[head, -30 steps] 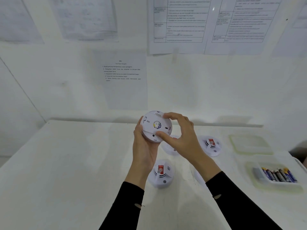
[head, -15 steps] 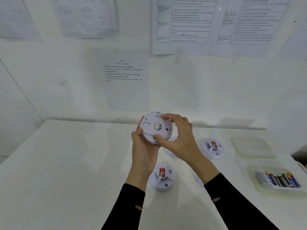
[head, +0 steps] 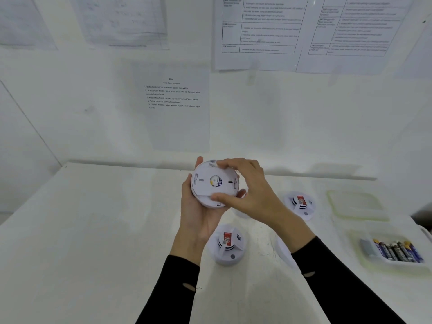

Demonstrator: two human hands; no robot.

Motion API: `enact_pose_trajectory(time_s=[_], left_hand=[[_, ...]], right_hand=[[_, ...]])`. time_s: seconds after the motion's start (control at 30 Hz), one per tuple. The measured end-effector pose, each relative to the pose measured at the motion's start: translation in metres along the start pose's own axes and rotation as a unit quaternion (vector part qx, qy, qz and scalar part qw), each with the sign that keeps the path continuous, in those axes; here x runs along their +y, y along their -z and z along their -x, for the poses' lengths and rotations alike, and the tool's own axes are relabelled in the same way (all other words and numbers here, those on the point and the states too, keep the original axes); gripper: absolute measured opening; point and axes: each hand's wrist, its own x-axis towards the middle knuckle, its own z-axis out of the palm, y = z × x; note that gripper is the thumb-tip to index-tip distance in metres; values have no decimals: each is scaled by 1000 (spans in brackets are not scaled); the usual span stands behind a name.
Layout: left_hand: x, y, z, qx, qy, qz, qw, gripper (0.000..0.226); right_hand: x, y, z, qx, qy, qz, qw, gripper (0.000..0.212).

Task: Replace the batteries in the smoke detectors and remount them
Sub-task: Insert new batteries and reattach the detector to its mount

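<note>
1. At the centre of the frame, above the white table (head: 93,230), both hands hold a round white smoke detector (head: 214,183) in the air, its flat back side facing the camera.
2. The left hand (head: 198,213) cups the detector from behind and from the left, its fingers curled around the rim.
3. The right hand (head: 252,195) grips the detector from the right, with the thumb on the lower edge and the fingers curled over the upper edge.
4. Below the hands, a second smoke detector (head: 228,245) lies on the table with a red label on top.
5. To the right of the hands, a third smoke detector (head: 300,204) with the same label lies on the table.
6. At the right edge, a clear plastic container (head: 392,265) holds a row of batteries (head: 397,251), and its lid (head: 355,204) lies just above it in the frame.
7. On the wall, printed instruction sheets (head: 175,101) hang above the table.
</note>
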Motion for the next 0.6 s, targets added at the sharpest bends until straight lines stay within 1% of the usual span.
enact_pose_trajectory(time_s=[0.07, 0.13, 0.27, 0.47, 0.53, 0.6], left_hand=[[-1, -2, 0, 1, -8, -26, 1000, 38], [-3, -6, 0, 11, -20, -46, 999, 36], [-5, -8, 0, 26, -50, -45, 997, 48], [-5, -9, 2, 27, -78, -78, 994, 50], [-5, -9, 2, 35, -85, -76, 993, 49], [-5, -8, 2, 42, -90, -75, 992, 43]], right_hand=[[2, -1, -1, 6, 11, 18, 1000, 57], [1, -2, -1, 4, -5, 11, 1000, 60], [-1, -3, -2, -4, -12, 3, 1000, 61], [-2, 3, -7, -26, 25, 45, 998, 63], [-3, 3, -8, -30, 26, 37, 999, 62], [-5, 1, -7, -23, 26, 20, 999, 62]])
